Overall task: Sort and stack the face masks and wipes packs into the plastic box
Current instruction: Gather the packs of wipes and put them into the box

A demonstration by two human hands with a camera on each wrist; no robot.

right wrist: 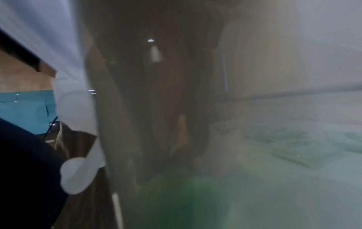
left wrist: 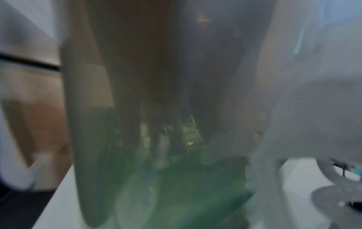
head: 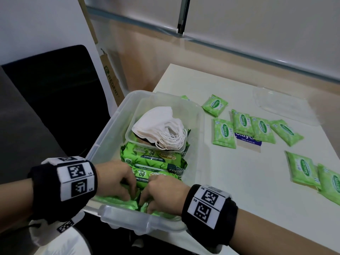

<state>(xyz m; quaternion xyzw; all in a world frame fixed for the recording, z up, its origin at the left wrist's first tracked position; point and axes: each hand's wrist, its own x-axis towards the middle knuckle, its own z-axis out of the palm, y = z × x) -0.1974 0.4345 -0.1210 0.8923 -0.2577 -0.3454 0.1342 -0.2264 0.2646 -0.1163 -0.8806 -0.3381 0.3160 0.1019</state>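
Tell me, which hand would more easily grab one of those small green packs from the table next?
The right hand, probably. The small packs all lie on the table right of the box, on that hand's side. The left hand would have to cross over the box.

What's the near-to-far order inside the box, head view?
Left hand and right hand on the nearest large wipes pack → second large wipes pack → clear inner tub holding the white face masks → far wall of the plastic box.
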